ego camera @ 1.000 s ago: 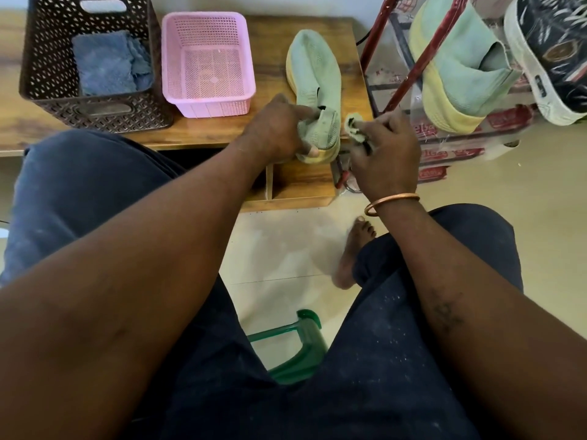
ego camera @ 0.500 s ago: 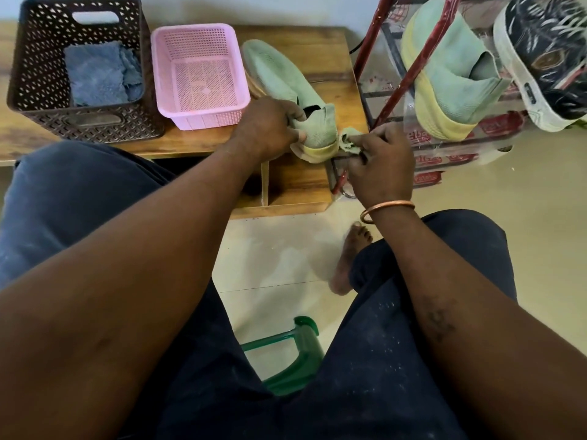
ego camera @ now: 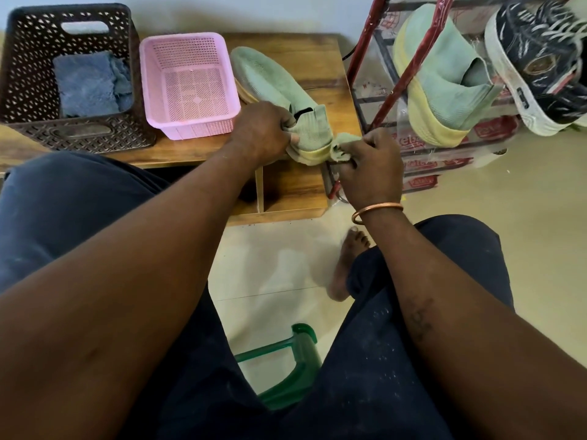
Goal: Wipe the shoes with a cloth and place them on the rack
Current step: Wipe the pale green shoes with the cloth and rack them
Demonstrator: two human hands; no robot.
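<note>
A pale green knit shoe [ego camera: 273, 87] with a yellow sole lies on the wooden table [ego camera: 320, 58], toe pointing away to the left. My left hand [ego camera: 262, 131] grips its heel collar. My right hand [ego camera: 370, 168] pinches a small green cloth [ego camera: 341, 147] against the back of the heel. The matching green shoe [ego camera: 444, 77] leans on the red metal rack [ego camera: 422, 49] to the right, beside a dark patterned sneaker [ego camera: 540, 58].
A pink plastic basket [ego camera: 190, 128] and a dark brown basket [ego camera: 73, 134] holding blue cloths [ego camera: 90, 84] stand on the table's left. Below are my knees, a bare foot [ego camera: 346, 262] and a green stool [ego camera: 295, 360] on the tiled floor.
The shoe's toe has swung to the left on the table while my left hand kept the heel. My right hand with the cloth stays at the heel.
</note>
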